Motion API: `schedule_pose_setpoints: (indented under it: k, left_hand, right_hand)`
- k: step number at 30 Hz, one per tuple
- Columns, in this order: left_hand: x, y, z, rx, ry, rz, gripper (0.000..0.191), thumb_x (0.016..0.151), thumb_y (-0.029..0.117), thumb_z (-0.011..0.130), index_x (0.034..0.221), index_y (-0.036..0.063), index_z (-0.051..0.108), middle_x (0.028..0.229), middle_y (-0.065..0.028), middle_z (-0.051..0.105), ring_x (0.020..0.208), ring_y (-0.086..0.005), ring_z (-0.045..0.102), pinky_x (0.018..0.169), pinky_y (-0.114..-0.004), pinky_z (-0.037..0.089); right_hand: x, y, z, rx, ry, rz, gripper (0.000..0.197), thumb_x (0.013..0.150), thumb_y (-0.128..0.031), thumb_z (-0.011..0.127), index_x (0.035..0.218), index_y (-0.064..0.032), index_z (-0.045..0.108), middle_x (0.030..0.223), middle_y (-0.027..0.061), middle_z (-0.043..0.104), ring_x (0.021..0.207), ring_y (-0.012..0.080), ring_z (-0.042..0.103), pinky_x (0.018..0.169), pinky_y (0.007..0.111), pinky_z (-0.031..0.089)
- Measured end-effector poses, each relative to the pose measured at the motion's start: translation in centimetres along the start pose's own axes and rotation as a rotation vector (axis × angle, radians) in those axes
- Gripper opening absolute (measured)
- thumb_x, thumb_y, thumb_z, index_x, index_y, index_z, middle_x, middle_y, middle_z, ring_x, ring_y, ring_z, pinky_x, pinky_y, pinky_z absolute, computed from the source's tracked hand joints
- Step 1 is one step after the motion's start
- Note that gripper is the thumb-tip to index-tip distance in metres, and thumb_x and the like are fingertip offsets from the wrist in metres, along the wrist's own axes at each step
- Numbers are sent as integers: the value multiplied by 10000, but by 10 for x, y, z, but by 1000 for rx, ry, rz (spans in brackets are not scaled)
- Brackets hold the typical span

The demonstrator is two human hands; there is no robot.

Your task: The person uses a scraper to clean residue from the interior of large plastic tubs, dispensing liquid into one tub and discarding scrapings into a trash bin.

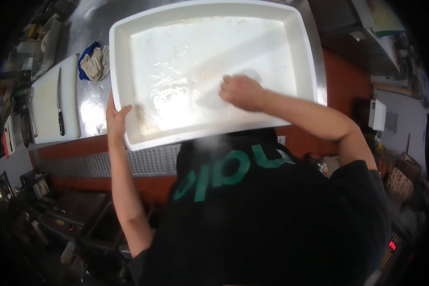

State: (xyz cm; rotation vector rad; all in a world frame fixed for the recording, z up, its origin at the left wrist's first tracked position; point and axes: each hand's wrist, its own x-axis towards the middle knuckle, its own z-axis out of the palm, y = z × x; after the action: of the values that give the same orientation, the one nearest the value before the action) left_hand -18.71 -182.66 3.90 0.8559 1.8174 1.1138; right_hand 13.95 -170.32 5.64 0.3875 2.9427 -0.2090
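A large white rectangular plastic tub [303, 71] is in front of me, its near side hanging past the counter's front edge. Wet, glinting patches and brownish residue mark its floor. My left hand [117, 119] grips the tub's left wall near the front corner, thumb over the rim and fingers outside. Inside the tub, right of its middle, my right hand [241, 91] is low over the floor with curled fingers. It is slightly blurred, and its palm is hidden, so whether anything is in it does not show.
On the steel counter [89, 89] to the left lie a white cutting board [44, 107], a kitchen knife [59, 103] on it, and a beige and blue cloth [94, 62]. A metal container [50, 43] stands farther back. A perforated floor grate [118, 163] runs below.
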Motion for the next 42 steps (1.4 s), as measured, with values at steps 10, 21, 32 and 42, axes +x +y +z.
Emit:
schedule_pose_setpoints:
  k: [10, 21, 32, 42]
  left_hand:
    - [-1, 2, 1, 11, 31, 2, 691, 699, -36, 508, 1362, 10, 315, 1204, -187, 518, 1035, -239, 560, 863, -299, 462]
    - [13, -26, -9, -92, -37, 58, 716, 689, -57, 509, 1368, -16, 286, 1256, -195, 470, 1087, -255, 509, 899, -300, 414]
    - [5, -18, -8, -27, -12, 49, 750, 652, -52, 509, 1370, 1, 298, 1268, -198, 457, 1126, -294, 471, 950, -332, 379]
    - [3, -14, 3, -181, -9, 3, 732, 668, -78, 519, 1363, -14, 301, 1271, -178, 452, 1113, -278, 468, 946, -316, 367]
  right_hand:
    - [-58, 0, -33, 9, -444, 32, 96, 786, -26, 556, 698, -46, 588, 741, 90, 594, 785, 173, 559, 607, 295, 504]
    - [-79, 78, 28, -176, 280, 321, 39, 714, -47, 545, 719, -48, 584, 783, 104, 581, 850, 251, 557, 710, 358, 482]
    - [-44, 144, 29, -124, 340, 692, 96, 660, -68, 577, 746, -93, 611, 785, 64, 590, 829, 227, 568, 690, 356, 499]
    - [-28, 163, 29, -126, 328, 727, 95, 707, -48, 541, 785, -33, 594, 810, 104, 580, 884, 252, 552, 684, 363, 507]
